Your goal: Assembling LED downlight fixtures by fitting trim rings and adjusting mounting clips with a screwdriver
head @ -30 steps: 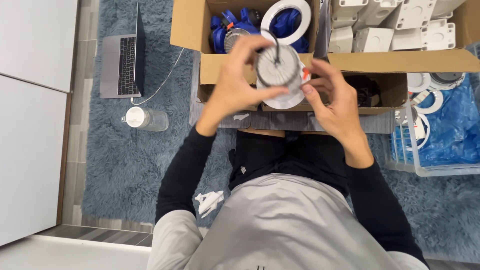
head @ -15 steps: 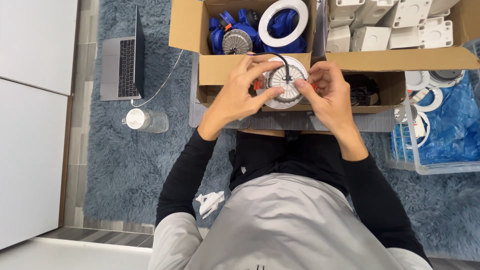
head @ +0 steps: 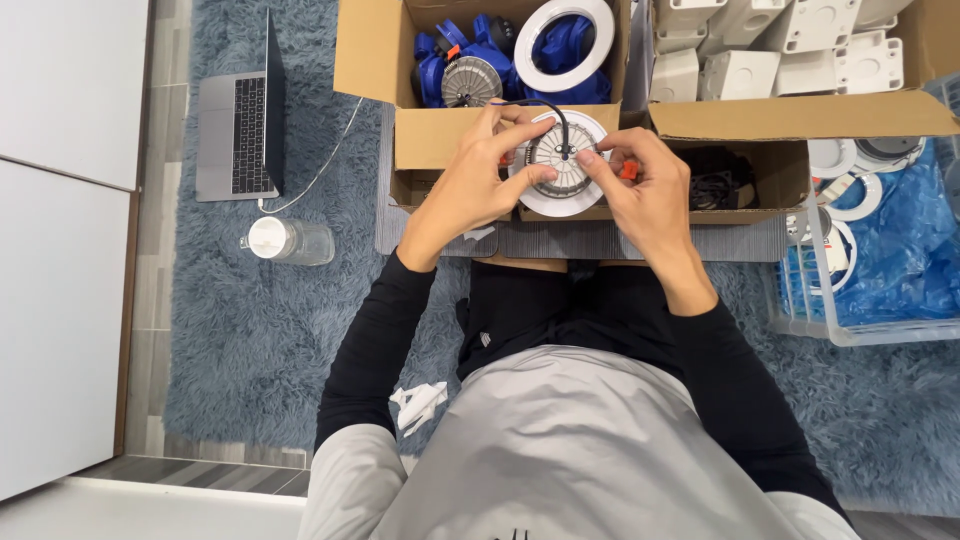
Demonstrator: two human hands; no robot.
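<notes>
Two hands: both met over one round light fitting [head: 562, 165], held above the front flap of a cardboard box [head: 440, 135].
Left hand [head: 470, 185]: its fingers [head: 520, 135] curled closed around the fitting's left rim, thumb pressed near the finned middle.
Right hand [head: 645, 190]: its fingers [head: 600, 160] closed on the fitting's right side, one fingertip on the metal fins.
Light fitting: white ring around a grey finned core, facing up; a black wire [head: 545, 105] arched from its centre back toward the box.
Orange clip [head: 628, 170]: small, peeping out by the right hand, just beside the fitting.
Cardboard box: open, just behind the fitting, holding blue wrapped parts [head: 450, 50], another finned core [head: 471, 80] and a white ring [head: 563, 45].
Second box [head: 800, 115]: right of the fitting, filled with white plastic housings [head: 780, 45].
Clear bin [head: 870, 250]: further right of the fitting, with blue wrap and white rings.
Laptop [head: 240, 120]: well left of the fitting, open on a blue shaggy rug [head: 230, 330].
Bottle [head: 285, 241]: clear, white-capped, lying on the rug left of the fitting.
Person: seated, black sleeves, grey lap below the fitting.
</notes>
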